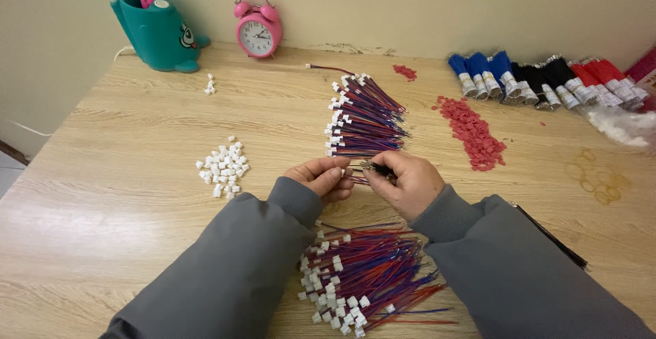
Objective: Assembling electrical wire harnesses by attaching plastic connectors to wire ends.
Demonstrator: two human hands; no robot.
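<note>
the left hand [320, 177] and right hand [408, 180] meet over the middle of the wooden surface [123, 141], both pinched shut on a red-and-blue wire lead [361, 173] held between them. it looks like a connector-fitting step; the next move calls for fine fingertip alignment. one pile of finished leads [363, 115] lies at 12 o'clock, another pile [362, 277] at 6, loose white connector housings [223, 166] at 9.

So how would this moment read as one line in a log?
left hand: pinching wire end | right hand: holding thin wires | near: white connectors, wire bundle | surface: wooden table
</note>
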